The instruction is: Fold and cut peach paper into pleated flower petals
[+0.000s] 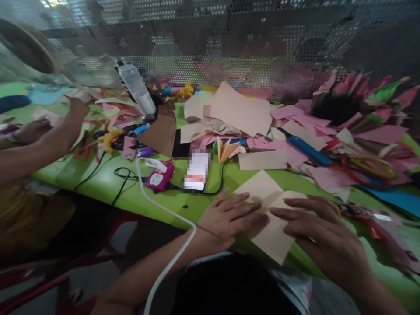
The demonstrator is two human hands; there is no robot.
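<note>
A cream sheet of paper (274, 240) lies on the green table near its front edge, turned cornerwise to me, with creases across its middle. My left hand (231, 216) rests flat on the paper's left part, fingers stretched out. Over the right part is my right hand (318, 225), its fingers extended and spread, the tips touching the sheet near the crease. A corner at the right is partly hidden under these fingers. Just beyond the sheet are a cream paper strip (262, 160) and a small folded orange paper piece (226, 150).
A lit phone (197, 170) and a pink power socket (159, 176) lie left of the sheet; a white cable (170, 211) crosses my left forearm. Scissors (357, 168) and pink paper scraps (305, 116) sit at right. A bottle (137, 87) stands behind. Another person's arm (62, 135) reaches in at left.
</note>
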